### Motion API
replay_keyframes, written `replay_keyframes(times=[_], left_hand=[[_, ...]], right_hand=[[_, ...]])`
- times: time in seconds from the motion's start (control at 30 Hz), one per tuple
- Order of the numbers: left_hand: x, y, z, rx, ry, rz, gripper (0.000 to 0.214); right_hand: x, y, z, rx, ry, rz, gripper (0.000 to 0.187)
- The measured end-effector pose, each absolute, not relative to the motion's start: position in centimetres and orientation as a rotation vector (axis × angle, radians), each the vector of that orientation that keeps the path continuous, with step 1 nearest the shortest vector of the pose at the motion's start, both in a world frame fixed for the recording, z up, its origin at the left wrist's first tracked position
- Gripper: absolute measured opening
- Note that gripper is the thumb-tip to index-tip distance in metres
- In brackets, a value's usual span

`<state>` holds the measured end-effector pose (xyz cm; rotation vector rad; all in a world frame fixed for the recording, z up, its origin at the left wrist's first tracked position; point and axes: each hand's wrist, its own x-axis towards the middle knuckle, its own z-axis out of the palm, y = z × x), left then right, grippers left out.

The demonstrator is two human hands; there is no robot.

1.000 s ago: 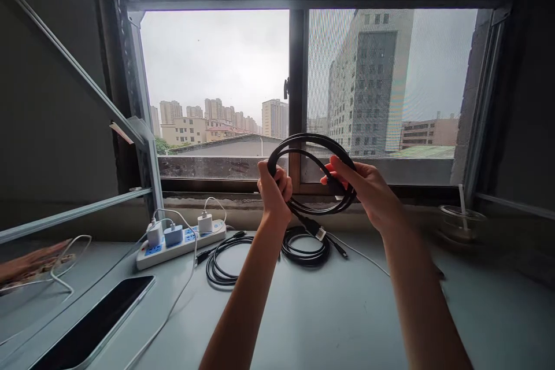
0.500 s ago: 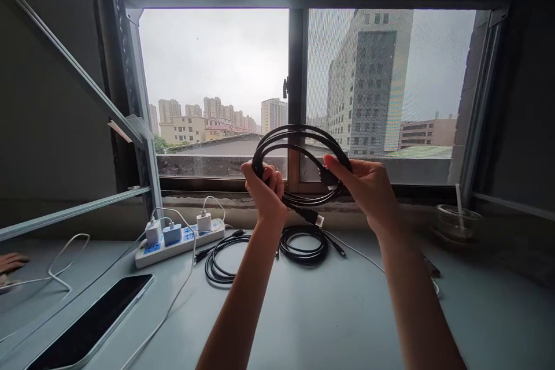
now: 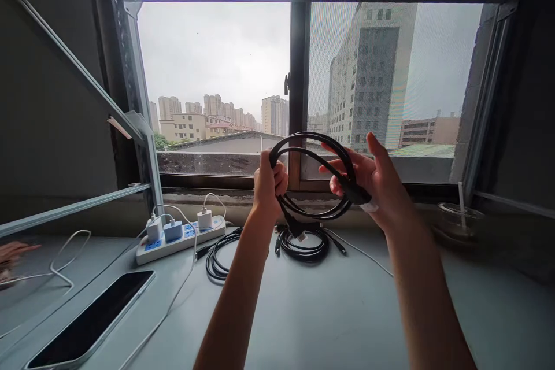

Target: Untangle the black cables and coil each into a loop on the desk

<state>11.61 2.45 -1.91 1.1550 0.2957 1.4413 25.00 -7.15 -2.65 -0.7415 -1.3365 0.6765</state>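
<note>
A coiled black cable (image 3: 310, 137) is held up in the air above the table, in front of the window. My left hand (image 3: 272, 179) grips the left side of its loops, fingers wrapped round them. At the coil's right side is my right hand (image 3: 368, 176), thumb up and fingers spread. One thick plug (image 3: 358, 192) of the cable, with a pale end, lies against that palm. The other plug (image 3: 299, 231) dangles below the coil with its metal tip showing. Two more coiled black cables rest on the table beneath: one in the middle (image 3: 303, 257), one to the left (image 3: 213, 263).
A white power strip (image 3: 180, 241) with several chargers stands at the back left. Nearer lies a phone (image 3: 93, 318), with a white cord (image 3: 173, 300) beside it. A lidded plastic cup (image 3: 459, 222) with a straw is at the right. Another person's hand (image 3: 13, 257) shows at the left edge.
My right hand has opened from its grip on the coil, its thumb lifting away. The held coil has shifted slightly right and down. The other person's hand has moved a little.
</note>
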Motion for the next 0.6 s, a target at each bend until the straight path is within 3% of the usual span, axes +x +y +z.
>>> replay_keyframes(times=[0.07,0.17,0.27,0.33,0.43,0.6], left_hand=[[11.2,3.0,-2.0,1.208,0.404,1.475,0.049],[10.9,3.0,-2.0,1.308,0.543,1.514,0.050],[10.8,2.6,-1.8,1.385,0.538,1.406,0.052],[10.7,2.4,-1.6,1.428,0.412,1.219,0.053],[10.6,2.0,-1.4,1.444,0.249,0.966,0.048],[11.1,1.6,-1.9,1.534,0.294,0.946,0.042]], right_hand=[[24.8,-6.7,-2.9,-0.800,-1.342,0.601,0.069],[24.5,-5.5,-3.5,-0.987,-1.375,0.174,0.078],[24.6,-4.3,-4.1,-1.122,-1.464,-0.184,0.061],[24.9,-3.7,-4.3,-1.131,-1.452,-0.232,0.049],[25.9,-3.3,-4.5,-1.073,-1.398,-0.172,0.046],[27.2,-2.7,-4.8,-1.093,-1.340,-0.140,0.048]])
